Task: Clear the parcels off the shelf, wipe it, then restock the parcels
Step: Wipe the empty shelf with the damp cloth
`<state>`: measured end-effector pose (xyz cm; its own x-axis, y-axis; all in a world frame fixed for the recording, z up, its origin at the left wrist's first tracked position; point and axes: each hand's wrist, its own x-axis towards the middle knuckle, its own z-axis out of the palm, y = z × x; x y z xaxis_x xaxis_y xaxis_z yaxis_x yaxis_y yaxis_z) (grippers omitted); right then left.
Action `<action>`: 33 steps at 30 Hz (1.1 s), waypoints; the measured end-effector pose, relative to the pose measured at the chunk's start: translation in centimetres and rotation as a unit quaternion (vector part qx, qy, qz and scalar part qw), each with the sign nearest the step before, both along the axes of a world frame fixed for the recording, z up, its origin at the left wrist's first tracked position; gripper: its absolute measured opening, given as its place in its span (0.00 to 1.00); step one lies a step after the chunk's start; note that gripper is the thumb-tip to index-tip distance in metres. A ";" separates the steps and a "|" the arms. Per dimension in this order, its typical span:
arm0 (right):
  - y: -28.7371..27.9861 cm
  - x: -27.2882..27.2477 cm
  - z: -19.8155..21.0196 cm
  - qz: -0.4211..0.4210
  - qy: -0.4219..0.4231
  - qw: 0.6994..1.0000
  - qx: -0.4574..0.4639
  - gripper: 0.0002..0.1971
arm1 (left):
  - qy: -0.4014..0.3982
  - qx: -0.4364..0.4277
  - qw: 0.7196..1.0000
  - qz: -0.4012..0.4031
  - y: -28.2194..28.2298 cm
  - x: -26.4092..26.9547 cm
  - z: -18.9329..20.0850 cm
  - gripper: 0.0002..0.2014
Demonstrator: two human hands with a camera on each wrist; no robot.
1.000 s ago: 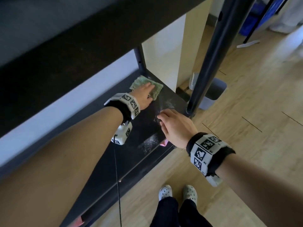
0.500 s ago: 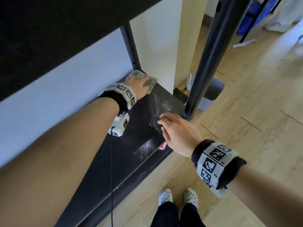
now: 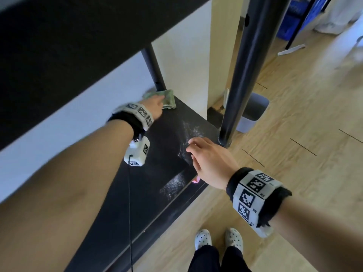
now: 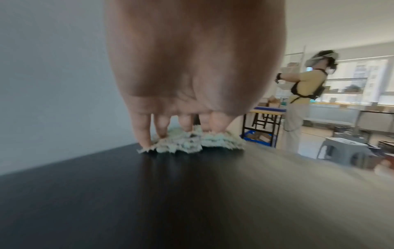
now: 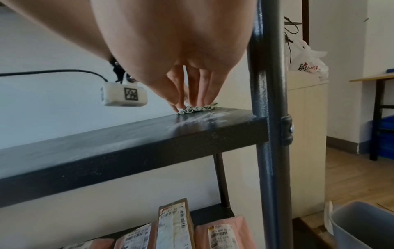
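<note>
- The flat black metal shelf (image 3: 161, 154) is cleared; wiping is under way, restocking remains.
- White dust streaks (image 3: 174, 185) remain along its front edge and near its right end.
- The right hand (image 3: 208, 160) hovers relaxed, holding nothing, at the front edge.
- The labelled pink and brown parcels (image 5: 175, 225) lie on the shelf below.
- The left hand (image 3: 154, 104) presses flat the fluffy green cloth (image 3: 168, 99), now in the far right corner, farther back than a second ago.
</note>
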<state>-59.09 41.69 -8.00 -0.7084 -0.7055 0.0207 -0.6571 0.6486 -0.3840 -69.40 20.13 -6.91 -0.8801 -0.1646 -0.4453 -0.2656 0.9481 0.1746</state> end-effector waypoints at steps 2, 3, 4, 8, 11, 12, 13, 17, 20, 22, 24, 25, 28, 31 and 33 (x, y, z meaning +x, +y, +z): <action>0.3 -0.2 0.0 0.004 -0.005 1.000 0.013 0.11 | -0.006 0.002 1.000 0.024 0.3 -0.7 0.8 0.22; 0.5 -0.3 -0.2 0.008 -0.010 1.000 0.022 0.12 | 0.000 0.007 1.000 0.011 0.5 -0.7 0.8 0.22; 0.6 -0.3 -0.3 0.010 -0.015 0.999 0.028 0.13 | -0.005 -0.003 1.000 -0.024 0.9 -0.6 0.6 0.22; 0.9 -0.2 -0.8 0.004 -0.019 0.999 0.038 0.13 | 0.029 0.034 0.996 -0.079 2.0 0.4 0.5 0.18; 0.8 -0.2 -1.1 0.008 -0.014 0.999 0.040 0.14 | 0.050 0.026 0.994 -0.095 2.3 0.1 0.8 0.16; 0.8 -0.2 -1.2 0.009 -0.008 0.999 0.038 0.15 | 0.046 0.020 0.994 -0.096 2.3 -0.1 0.8 0.17; 0.7 -0.2 -1.2 0.009 -0.002 0.999 0.035 0.15 | 0.038 0.021 0.995 -0.094 2.4 -0.2 0.8 0.17; 0.9 0.2 -1.0 -0.007 0.005 0.999 0.040 0.19 | 0.014 0.058 0.990 -0.128 3.2 1.1 0.0 0.21; 1.2 0.5 -0.3 -0.006 -0.020 0.998 0.062 0.22 | -0.020 0.064 0.982 -0.176 4.6 2.9 -0.9 0.26; 1.6 0.8 -0.1 0.007 -0.031 0.996 0.080 0.23 | -0.033 0.064 0.981 -0.181 4.8 3.2 -0.9 0.25; 2.0 0.9 0.1 0.024 -0.030 0.995 0.091 0.22 | -0.037 0.053 0.986 -0.155 4.7 2.4 -0.6 0.25; 2.2 0.9 0.1 0.028 -0.031 0.995 0.095 0.22 | -0.040 0.039 0.989 -0.139 4.8 2.0 -0.4 0.25; 2.9 0.7 0.2 0.015 -0.026 0.994 0.106 0.23 | -0.057 0.022 0.988 -0.145 6.2 2.0 -0.3 0.29; 3.6 0.7 0.2 -0.003 -0.023 0.992 0.124 0.23 | -0.081 0.045 0.973 -0.213 8.6 4.3 -0.4 0.33; 4.2 1.0 0.2 -0.007 -0.023 0.991 0.131 0.22 | -0.079 0.045 0.967 -0.238 9.3 5.5 -0.7 0.33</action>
